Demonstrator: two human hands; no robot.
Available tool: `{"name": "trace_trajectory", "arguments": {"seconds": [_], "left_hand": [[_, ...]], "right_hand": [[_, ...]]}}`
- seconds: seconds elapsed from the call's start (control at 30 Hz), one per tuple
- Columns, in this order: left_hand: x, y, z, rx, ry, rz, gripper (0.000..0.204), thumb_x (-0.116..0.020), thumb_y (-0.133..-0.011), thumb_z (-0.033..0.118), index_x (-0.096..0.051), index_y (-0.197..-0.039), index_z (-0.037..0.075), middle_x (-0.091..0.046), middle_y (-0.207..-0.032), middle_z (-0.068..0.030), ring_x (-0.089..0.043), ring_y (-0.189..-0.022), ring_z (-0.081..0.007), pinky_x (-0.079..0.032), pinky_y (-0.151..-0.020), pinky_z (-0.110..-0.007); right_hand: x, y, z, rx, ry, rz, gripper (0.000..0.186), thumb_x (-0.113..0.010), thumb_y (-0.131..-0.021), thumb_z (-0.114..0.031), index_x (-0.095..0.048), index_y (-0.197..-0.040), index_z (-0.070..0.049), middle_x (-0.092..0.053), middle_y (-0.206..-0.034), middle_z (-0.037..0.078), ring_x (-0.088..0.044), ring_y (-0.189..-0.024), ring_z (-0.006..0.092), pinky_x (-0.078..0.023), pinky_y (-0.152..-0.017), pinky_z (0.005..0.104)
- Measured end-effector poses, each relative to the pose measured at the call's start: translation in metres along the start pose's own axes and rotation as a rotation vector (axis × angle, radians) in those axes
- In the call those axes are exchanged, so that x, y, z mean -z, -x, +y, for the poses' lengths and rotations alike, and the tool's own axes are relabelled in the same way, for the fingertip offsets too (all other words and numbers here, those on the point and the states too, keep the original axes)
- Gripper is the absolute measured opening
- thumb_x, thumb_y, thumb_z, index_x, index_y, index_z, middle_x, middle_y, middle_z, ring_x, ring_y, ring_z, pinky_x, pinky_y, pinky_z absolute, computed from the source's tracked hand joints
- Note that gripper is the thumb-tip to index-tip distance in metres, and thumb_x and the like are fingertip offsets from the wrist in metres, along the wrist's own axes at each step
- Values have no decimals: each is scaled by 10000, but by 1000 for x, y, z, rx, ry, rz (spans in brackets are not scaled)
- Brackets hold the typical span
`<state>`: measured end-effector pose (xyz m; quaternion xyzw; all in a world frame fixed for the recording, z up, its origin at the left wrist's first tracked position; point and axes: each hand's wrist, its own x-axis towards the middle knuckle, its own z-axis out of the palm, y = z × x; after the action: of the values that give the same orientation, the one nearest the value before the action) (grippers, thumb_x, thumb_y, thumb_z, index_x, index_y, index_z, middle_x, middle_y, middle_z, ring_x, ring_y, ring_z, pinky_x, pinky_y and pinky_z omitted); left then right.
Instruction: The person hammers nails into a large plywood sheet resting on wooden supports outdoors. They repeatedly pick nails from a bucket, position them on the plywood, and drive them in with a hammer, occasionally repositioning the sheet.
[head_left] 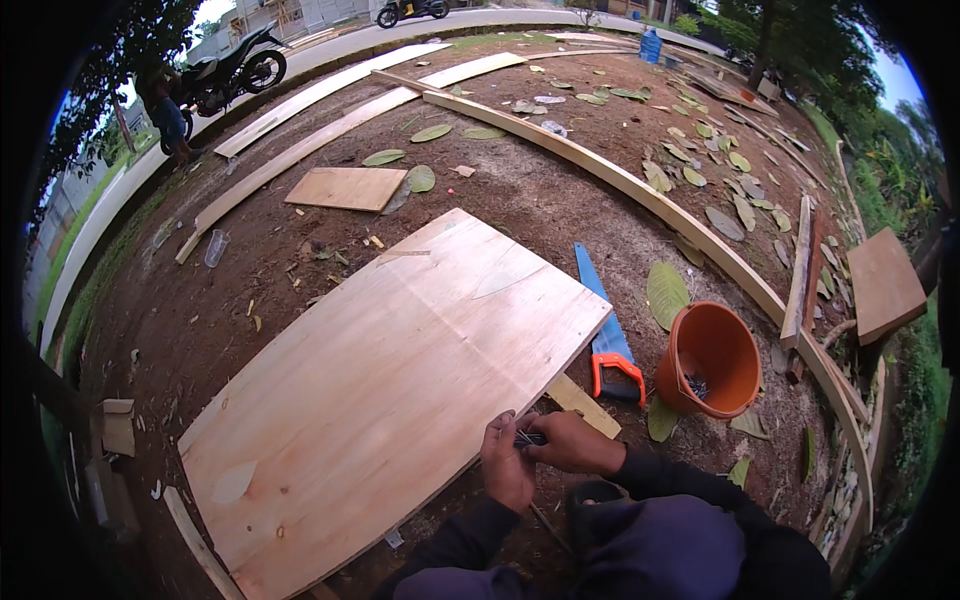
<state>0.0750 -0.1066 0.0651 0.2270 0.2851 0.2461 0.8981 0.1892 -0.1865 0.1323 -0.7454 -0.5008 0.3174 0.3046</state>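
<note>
thin dark pieces [530, 438], perhaps nails though too small to be sure, sit between the person's two hands, just over the near right edge of a large plywood panel [390, 400] laid low over the soil. the left hand [509, 465] has its fingers bent up around them, and the right hand [575, 443] closes its fingers on them from the other side; this two-handed hold probably keeps such small bits from slipping while they are sorted or turned. a pale wooden strip [585, 406] juts from under the panel, and whether it bears any weight i cannot tell. the handsaw [605, 310] lies flat with its orange handle toward the person, and the orange bucket [725, 345], tipped toward the body with small metal bits [697, 386] inside, stands just beside it, likely so the right hand can reach both. the left forearm rises steeply from the lower edge; the right one slants in from the lower right, past a bent knee [665, 545], wrists near each other.
</note>
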Motion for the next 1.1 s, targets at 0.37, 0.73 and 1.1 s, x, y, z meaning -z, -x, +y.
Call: {"name": "trace_trajectory", "arguments": {"seconds": [0.37,0.73,1.1], "left_hand": [[33,-11,32,178,391,127,317,-456,-1115,378,-526,-982,99,-573,-850,-48,-579,-823,-224,-481,-1031,-427],[34,-13,46,184,500,177,305,-464,-1114,378,-529,-977,113,-538,-775,-2,-540,-750,-169,-519,-771,-366],[20,0,61,215,-38,59,239,-487,-1115,294,-561,-1116,66,-542,-841,9,-523,-755,-84,-491,-703,-249]], "right_hand": [[-59,0,-19,274,177,284,368,-664,-912,-97,-612,-1263,3,-688,-1159,227,-687,-1039,417,-574,-875,458],[-58,5,-43,389,339,398,443,-601,-881,18,-583,-1323,19,-704,-1103,142,-692,-894,294,-568,-764,386],[-43,18,-33,-47,-598,330,182,-633,-1012,-66,-649,-1162,36,-757,-1006,129,-732,-851,176,-578,-722,313]]}}
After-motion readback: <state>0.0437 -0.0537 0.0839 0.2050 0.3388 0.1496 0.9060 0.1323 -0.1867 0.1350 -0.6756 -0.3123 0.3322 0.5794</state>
